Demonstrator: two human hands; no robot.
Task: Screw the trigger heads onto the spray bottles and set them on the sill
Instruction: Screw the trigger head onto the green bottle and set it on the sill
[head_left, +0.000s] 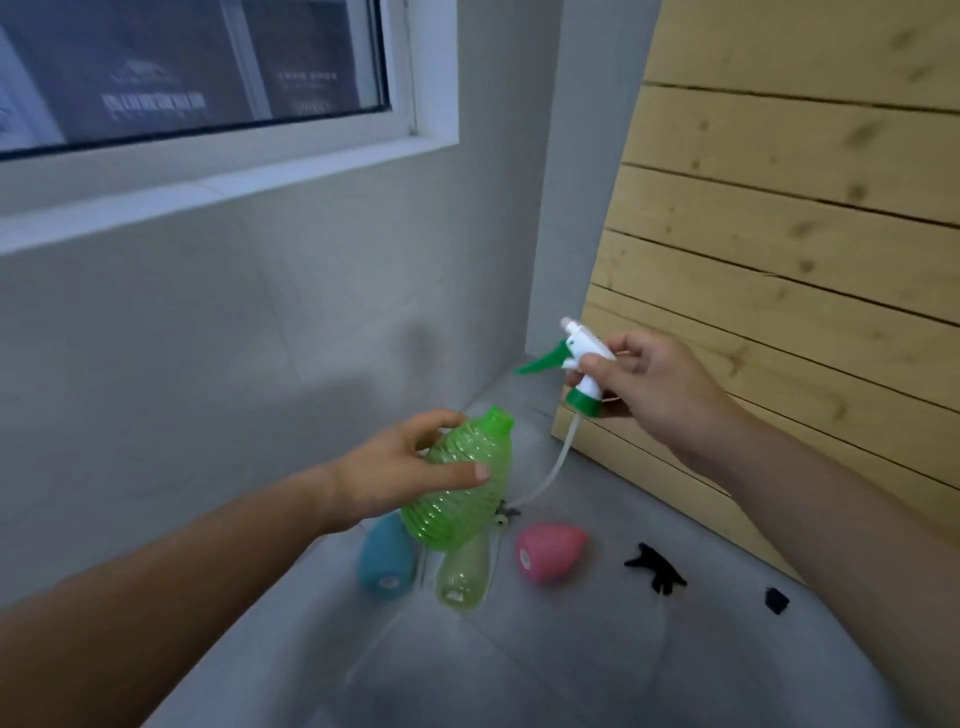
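My left hand (400, 467) grips a ribbed, translucent green bottle (462, 488) held in the air, its open neck tilted up and to the right. My right hand (649, 387) holds a white and green trigger head (582, 364) above and right of that neck, apart from it. The head's thin dip tube (550, 467) hangs down beside the bottle. The white window sill (218, 192) runs across the upper left.
On the grey floor lie a blue bottle (387, 561), a pale yellow-green bottle (462, 571) and a pink bottle (548, 551). A black trigger head (657, 569) and a small black part (775, 600) lie to the right. A wooden slatted panel (779, 260) leans at the right.
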